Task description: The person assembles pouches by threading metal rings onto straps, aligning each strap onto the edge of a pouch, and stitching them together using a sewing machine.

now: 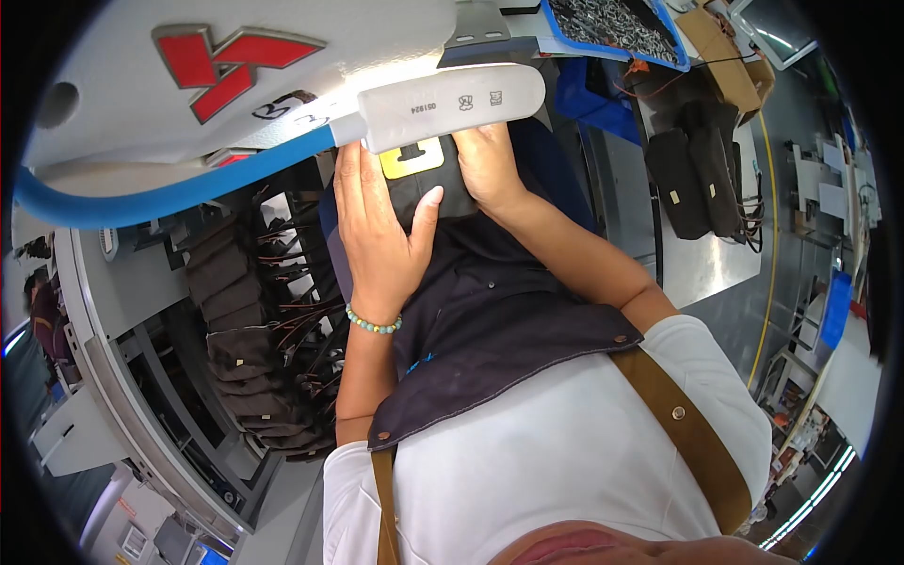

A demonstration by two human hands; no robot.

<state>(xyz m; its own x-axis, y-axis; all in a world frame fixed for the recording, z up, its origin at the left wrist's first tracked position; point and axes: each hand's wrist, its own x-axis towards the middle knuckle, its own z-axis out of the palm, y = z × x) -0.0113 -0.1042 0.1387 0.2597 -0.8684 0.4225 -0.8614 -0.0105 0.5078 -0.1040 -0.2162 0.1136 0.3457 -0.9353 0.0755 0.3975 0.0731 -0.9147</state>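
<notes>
A black fabric piece with a yellow patch bearing a dark mark lies between my two hands, under a white machine cover. My left hand, with a beaded bracelet at the wrist, rests flat along the left side of the piece, its thumb spread over the fabric. At the other side, my right hand grips the piece's edge with bent fingers; their tips are hidden beneath the cover. What lies under the fabric cannot be seen.
Above the hands is a white machine body with a blue hose. Dark fabric pieces hang in a stack at left; more dark pieces lie on a metal table at right. A blue tray holds small metal parts.
</notes>
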